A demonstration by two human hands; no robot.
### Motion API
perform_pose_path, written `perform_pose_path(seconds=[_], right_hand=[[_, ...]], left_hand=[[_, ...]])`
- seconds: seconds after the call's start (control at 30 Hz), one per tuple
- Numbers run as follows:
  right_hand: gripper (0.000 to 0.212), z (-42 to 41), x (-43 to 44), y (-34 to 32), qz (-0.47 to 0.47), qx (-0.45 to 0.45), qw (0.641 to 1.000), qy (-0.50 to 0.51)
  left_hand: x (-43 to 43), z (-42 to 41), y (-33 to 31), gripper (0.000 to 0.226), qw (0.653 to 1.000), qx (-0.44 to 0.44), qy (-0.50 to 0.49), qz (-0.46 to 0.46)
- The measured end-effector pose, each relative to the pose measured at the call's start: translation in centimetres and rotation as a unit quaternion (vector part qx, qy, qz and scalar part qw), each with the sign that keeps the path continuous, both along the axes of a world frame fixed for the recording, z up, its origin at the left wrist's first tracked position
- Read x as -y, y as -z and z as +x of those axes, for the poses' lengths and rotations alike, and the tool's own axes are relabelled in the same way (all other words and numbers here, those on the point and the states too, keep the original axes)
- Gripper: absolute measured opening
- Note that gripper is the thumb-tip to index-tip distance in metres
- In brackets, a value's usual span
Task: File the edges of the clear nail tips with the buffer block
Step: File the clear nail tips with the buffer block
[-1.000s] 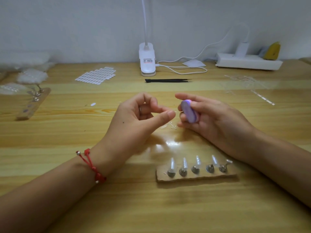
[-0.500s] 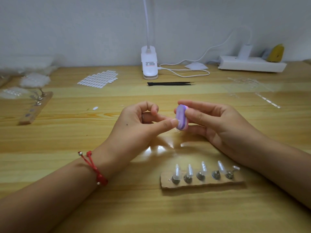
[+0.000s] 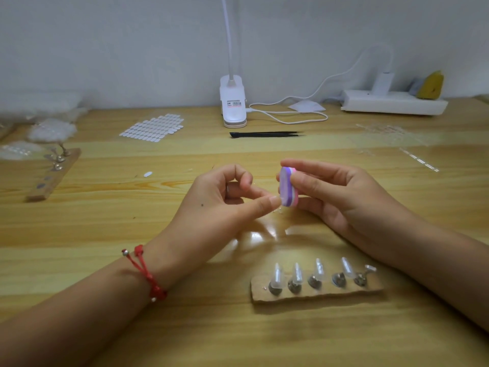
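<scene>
Surface (image 3: 105, 234): pale wood with long grain lines and a slight sheen; a plain wall stands along its far edge.
Buffer block (image 3: 288, 190): small, rounded at both ends, with a purple face and pink and white layers along its side. It is held upright above the middle of the surface.
Right hand (image 3: 341, 197): its grip is closed on the block, forefinger over the top end, thumb on the side.
Left hand (image 3: 219, 205): fingers are curled and the thumb tip meets the block's lower end. I cannot tell whether this grip holds a clear tip, because that spot is blurred.
Bracelet (image 3: 145, 271): red knotted cord with small metal beads, on the left wrist.
Cardboard strip (image 3: 317, 295): rough-edged and brown, lying near the front edge, right of middle.
Clear nail tips (image 3: 277, 274): glossy and narrow, mounted on five small metal stands in a row along the strip.
Tweezers (image 3: 264, 134): black and slim, lying flat beyond the hands.
Lamp base (image 3: 232, 104): white plastic clip at the far edge, with a looped white cable beside it.
Power strip (image 3: 391, 103): white, toward the far right corner, with a yellow object (image 3: 430, 84) behind it.
Sticker sheet (image 3: 153, 128): rows of white oval tabs, far left of middle.
Wooden strip (image 3: 53, 173): at the left edge, carrying a few metal stands.
</scene>
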State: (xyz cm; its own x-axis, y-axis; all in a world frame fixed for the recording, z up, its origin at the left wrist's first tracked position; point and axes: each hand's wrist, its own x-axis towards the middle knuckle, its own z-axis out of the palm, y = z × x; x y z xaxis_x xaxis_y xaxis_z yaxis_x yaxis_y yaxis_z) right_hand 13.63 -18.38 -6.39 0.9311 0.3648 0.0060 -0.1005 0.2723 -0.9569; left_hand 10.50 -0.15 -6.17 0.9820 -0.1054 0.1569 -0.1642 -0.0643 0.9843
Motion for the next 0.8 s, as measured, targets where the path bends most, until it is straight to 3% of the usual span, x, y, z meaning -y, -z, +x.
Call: perform_pose_path(seconds=[0.13,0.27,0.4,0.53,0.67,0.8], right_hand=[[0.039,-0.13,0.01,0.09,-0.051,0.014,0.998,-0.019],[0.032,0.12,0.12,0.06,0.0,0.003,1.0,-0.003],[0.038,-0.1,0.09,0.17,-0.057,0.019,0.998,-0.026],[0.029,0.14,0.16,0.14,0.003,0.002,1.0,-0.006],[0.035,-0.07,0.13,0.14,-0.055,0.02,0.998,-0.034],[0.029,0.25,0.24,0.22,-0.002,0.007,1.0,-0.019]], left_hand=[[-0.21,0.11,-0.03,0.036,1.0,0.013,-0.017,-0.01],[-0.06,-0.06,-0.06,0.037,1.0,0.021,0.001,0.015],[-0.18,-0.02,-0.06,0.038,1.0,0.026,-0.015,0.01],[-0.02,-0.22,-0.03,0.037,0.999,0.03,0.01,0.03],[-0.2,-0.09,-0.25,0.038,0.999,0.04,-0.019,0.016],[-0.11,-0.2,-0.15,0.038,0.999,0.037,0.008,0.035]])
